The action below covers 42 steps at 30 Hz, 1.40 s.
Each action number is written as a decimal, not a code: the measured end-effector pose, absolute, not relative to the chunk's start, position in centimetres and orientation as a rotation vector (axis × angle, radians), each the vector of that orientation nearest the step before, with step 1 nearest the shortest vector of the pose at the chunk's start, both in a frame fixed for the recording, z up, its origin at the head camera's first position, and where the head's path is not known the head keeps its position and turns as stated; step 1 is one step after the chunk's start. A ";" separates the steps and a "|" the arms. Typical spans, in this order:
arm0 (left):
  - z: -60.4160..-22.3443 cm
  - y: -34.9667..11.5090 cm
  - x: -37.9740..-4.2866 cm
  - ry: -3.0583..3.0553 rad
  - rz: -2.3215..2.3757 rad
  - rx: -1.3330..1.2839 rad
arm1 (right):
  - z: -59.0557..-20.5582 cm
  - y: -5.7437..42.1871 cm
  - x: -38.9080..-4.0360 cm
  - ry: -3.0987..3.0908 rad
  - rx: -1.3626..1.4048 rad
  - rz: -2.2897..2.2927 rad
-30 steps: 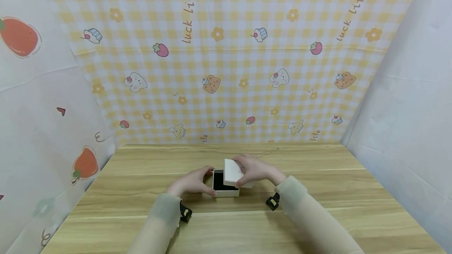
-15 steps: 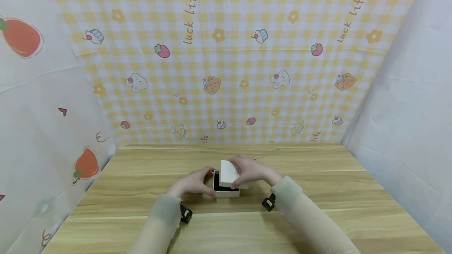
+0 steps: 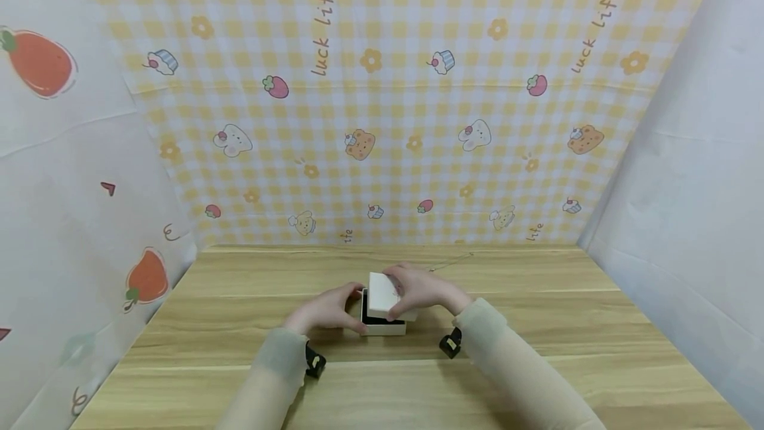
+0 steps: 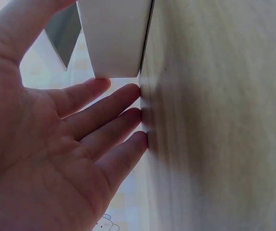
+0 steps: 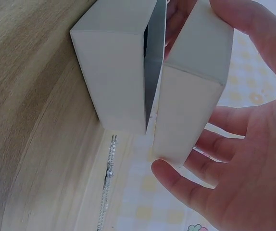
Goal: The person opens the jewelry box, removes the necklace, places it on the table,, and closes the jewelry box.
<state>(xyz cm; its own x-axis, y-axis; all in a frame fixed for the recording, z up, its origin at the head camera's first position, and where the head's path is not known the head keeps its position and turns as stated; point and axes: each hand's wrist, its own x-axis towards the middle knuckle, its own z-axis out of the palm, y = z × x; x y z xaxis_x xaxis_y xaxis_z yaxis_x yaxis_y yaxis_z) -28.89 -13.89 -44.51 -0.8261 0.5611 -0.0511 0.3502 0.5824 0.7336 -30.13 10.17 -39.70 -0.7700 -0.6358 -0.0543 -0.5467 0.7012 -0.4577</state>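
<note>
My left hand [image 3: 325, 309] holds a small white box base [image 3: 384, 330] by its left side, thumb at the front corner and fingers at the back corner. In the left wrist view, several fingertips rest on the table beside the base [image 4: 116, 38]. Black lining shows inside the base in the head view. My right hand [image 3: 420, 289] grips the white lid [image 3: 382, 292] between thumb and fingers, tilted over the base. A gap separates lid [image 5: 191, 106] and base [image 5: 114, 72] in the right wrist view, wider toward the right side.
A thin silver chain [image 5: 107, 178], like a necklace or bracelet, lies on the wooden table [image 3: 239, 324] behind my right hand. A yellow checked cloth [image 3: 382, 105] hangs at the table's back. White cloths [image 3: 674, 171] flank both sides.
My right hand has brought the lid leftward and slightly lower, so it covers more of the base. The left hand and the base have stayed in place.
</note>
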 end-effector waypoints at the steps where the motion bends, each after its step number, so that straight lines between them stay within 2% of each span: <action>1: -44.5 -13.9 -28.9 2.536 1.085 0.748 | -39.7 10.1 -30.1 2.699 -0.946 -0.627; 42: -44.6 -14.0 -28.9 2.518 1.090 0.807 | -40.3 8.8 -30.3 2.674 -0.942 -0.610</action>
